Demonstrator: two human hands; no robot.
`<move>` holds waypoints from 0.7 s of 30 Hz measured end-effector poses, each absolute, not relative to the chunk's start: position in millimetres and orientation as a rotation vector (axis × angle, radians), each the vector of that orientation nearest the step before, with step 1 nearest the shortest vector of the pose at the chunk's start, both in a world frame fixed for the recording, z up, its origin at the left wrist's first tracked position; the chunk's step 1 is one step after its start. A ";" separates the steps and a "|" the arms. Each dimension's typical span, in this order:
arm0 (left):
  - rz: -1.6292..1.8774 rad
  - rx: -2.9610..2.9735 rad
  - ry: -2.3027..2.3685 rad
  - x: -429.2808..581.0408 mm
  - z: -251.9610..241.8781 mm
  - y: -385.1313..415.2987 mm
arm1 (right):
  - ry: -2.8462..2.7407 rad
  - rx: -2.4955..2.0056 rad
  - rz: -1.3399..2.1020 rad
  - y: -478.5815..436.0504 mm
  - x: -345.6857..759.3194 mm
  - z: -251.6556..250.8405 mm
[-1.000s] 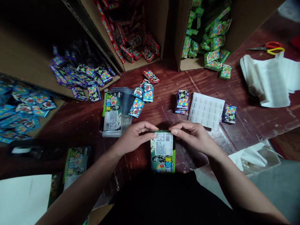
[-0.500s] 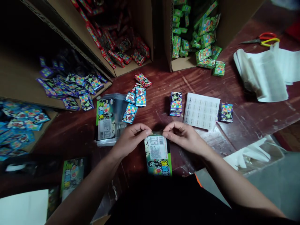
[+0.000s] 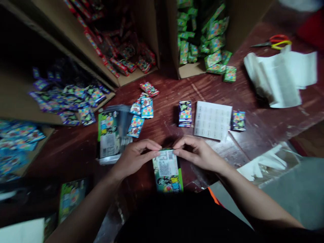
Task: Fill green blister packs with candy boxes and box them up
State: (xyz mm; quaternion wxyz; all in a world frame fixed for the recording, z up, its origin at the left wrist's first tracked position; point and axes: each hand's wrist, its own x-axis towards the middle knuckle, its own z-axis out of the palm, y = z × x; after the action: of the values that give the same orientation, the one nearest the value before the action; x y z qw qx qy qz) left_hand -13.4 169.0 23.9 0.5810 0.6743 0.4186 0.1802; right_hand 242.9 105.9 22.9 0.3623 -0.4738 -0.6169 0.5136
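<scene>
- Four cardboard cartons [image 3: 244, 25] on the tabletop [image 3: 164, 125].
- Two hands: left hand [image 3: 138, 156] and right hand [image 3: 198, 153], each pinching the printed packet's far edge between thumb and fingers.
- One printed packet [image 3: 167, 172], between both hands, extending toward the body.
- One label sheet [image 3: 213, 120], beyond the right hand.
- Two purple stacks [image 3: 185, 113], flanking the sheet.
- Three light-blue packs [image 3: 136, 126], beyond the left hand.

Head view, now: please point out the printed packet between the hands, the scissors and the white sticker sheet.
Green-and-black printed packet [image 3: 167, 169]: head view, on its white label.
Red-and-yellow-handled scissors [image 3: 271, 43]: head view, near where handles meet blades.
White sticker sheet [image 3: 213, 120]: head view, middle of its upper face.
</scene>
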 end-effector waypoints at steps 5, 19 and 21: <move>0.324 2.014 1.102 -7.9 13.8 185.2 | -1.790 -1.274 0.862 128.5 290.2 23.5; 0.537 2.382 1.212 55.5 45.6 170.7 | -1.641 -1.750 0.745 116.2 421.1 25.0; 0.663 2.278 1.116 88.7 59.6 164.4 | -1.575 -1.668 0.815 97.0 411.2 38.0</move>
State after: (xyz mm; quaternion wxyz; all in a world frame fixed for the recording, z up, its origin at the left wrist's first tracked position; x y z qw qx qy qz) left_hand 88.7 164.4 59.6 0.2571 0.8396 0.4115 0.2442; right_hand 411.2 97.0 38.0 0.3459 -0.6429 -0.6070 0.3140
